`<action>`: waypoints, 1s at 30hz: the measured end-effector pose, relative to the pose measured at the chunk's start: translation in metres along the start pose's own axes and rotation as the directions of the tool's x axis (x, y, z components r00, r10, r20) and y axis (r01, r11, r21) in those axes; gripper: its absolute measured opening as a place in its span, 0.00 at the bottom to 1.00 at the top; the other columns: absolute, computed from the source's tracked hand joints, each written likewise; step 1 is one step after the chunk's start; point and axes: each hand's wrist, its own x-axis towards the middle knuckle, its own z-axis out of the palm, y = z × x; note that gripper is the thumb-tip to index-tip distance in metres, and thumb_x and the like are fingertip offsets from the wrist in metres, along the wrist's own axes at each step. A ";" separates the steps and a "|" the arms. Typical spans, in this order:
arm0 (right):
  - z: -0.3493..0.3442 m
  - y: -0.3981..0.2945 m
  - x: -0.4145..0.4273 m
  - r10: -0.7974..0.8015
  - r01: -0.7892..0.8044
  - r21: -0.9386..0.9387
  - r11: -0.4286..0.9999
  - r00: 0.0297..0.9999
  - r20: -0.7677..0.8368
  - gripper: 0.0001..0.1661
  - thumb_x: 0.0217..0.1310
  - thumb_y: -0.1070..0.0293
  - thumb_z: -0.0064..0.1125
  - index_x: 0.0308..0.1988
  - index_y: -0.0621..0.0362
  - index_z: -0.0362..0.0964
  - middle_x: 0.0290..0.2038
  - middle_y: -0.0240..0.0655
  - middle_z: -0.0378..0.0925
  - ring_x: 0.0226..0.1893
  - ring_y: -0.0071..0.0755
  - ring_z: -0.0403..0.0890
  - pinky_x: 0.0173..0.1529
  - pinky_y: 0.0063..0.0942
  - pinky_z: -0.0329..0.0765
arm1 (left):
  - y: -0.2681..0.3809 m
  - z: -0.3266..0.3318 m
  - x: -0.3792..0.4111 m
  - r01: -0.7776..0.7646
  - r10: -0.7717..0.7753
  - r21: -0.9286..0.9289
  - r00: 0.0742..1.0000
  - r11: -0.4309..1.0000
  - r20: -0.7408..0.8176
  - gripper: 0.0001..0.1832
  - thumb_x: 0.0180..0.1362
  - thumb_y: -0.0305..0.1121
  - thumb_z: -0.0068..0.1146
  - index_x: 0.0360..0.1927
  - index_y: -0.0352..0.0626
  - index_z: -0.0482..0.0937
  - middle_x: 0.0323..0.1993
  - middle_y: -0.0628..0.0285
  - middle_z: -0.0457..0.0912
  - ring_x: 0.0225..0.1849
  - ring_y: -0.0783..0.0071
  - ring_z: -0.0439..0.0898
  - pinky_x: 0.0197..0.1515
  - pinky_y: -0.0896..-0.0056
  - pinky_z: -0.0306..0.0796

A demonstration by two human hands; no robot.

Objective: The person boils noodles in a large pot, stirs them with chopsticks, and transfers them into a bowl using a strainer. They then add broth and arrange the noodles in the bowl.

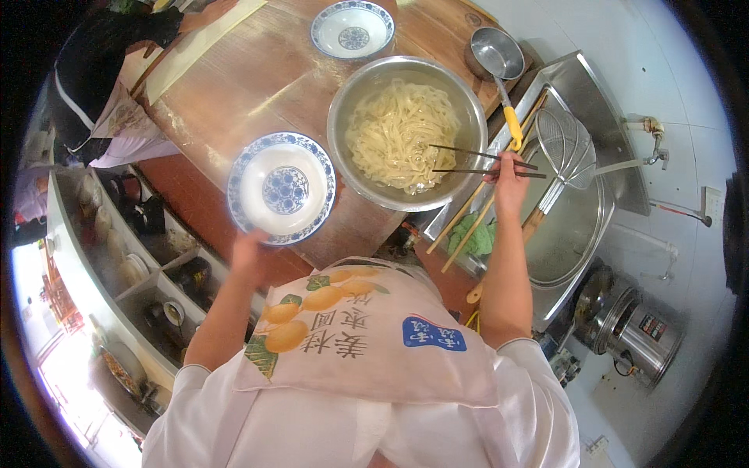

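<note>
My right hand [510, 180] grips a pair of dark chopsticks [477, 171]. Their tips reach over wide, flat noodles [404, 137] lying in liquid in a large stainless steel bowl [344, 181]. At the near rim of a blue-and-white patterned bowl [284, 188] is my left hand [250, 251], slightly blurred, its fingers closed on the edge. Nothing lies inside that bowl; its painted centre shows. A second bowl [353, 29] of the same pattern rests on the wooden table [251, 88] beyond the noodles.
To the right, a metal ladle [497, 52] with a yellow handle and a wire strainer [564, 146] lie by a large pot [567, 251] of cloudy liquid. Long wooden sticks [468, 234] cross a green cloth [475, 235]. Another person [93, 76] stands at the table's left; shelves [140, 281] hold dishes.
</note>
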 end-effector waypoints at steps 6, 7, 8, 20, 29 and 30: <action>0.019 0.025 0.015 0.121 -0.114 -0.227 0.967 0.992 0.019 0.17 0.65 0.58 0.44 0.40 0.62 0.70 0.33 0.36 0.75 0.20 0.23 0.73 0.22 0.21 0.73 | 0.000 0.001 0.009 0.020 -0.019 0.103 1.000 0.995 -0.010 0.24 0.49 0.25 0.46 0.54 0.43 0.64 0.42 0.60 0.76 0.38 0.69 0.78 0.36 0.68 0.76; 0.026 0.030 0.017 0.112 -0.104 -0.179 0.978 0.993 0.036 0.18 0.65 0.58 0.44 0.40 0.62 0.71 0.32 0.36 0.75 0.20 0.24 0.73 0.22 0.21 0.73 | 0.003 0.008 0.005 0.027 -0.026 0.092 0.999 0.995 -0.022 0.24 0.49 0.25 0.45 0.54 0.42 0.64 0.42 0.60 0.76 0.38 0.69 0.78 0.35 0.69 0.76; 0.034 0.040 0.022 0.103 -0.095 -0.130 0.987 0.993 0.052 0.18 0.65 0.57 0.45 0.40 0.62 0.71 0.32 0.36 0.75 0.19 0.24 0.73 0.21 0.21 0.73 | 0.005 0.012 0.003 0.035 -0.032 0.081 0.999 0.996 -0.035 0.24 0.49 0.25 0.45 0.53 0.42 0.64 0.42 0.60 0.76 0.37 0.70 0.78 0.34 0.70 0.76; 0.097 0.084 0.055 0.497 -0.523 0.479 0.706 0.846 0.192 0.18 0.66 0.57 0.40 0.31 0.60 0.66 0.23 0.35 0.67 0.17 0.31 0.68 0.20 0.25 0.66 | 0.016 0.021 0.004 0.002 -0.001 0.084 1.000 0.996 -0.017 0.25 0.47 0.23 0.43 0.53 0.39 0.64 0.41 0.59 0.76 0.37 0.71 0.79 0.33 0.72 0.77; 0.085 0.022 0.027 0.494 -0.478 0.662 0.577 0.850 0.184 0.17 0.66 0.57 0.41 0.30 0.57 0.65 0.23 0.32 0.66 0.21 0.29 0.65 0.23 0.25 0.64 | 0.008 0.011 0.009 -0.075 0.076 0.037 0.996 0.997 -0.042 0.28 0.44 0.24 0.47 0.54 0.40 0.62 0.43 0.58 0.73 0.42 0.66 0.74 0.39 0.64 0.74; 0.080 0.012 0.025 0.479 -0.453 0.666 0.593 0.863 0.160 0.17 0.66 0.57 0.42 0.30 0.57 0.66 0.23 0.32 0.66 0.21 0.28 0.65 0.23 0.25 0.64 | 0.009 0.011 0.009 -0.076 0.077 0.039 0.997 0.996 -0.024 0.29 0.44 0.24 0.47 0.54 0.40 0.62 0.43 0.58 0.73 0.42 0.66 0.74 0.40 0.65 0.73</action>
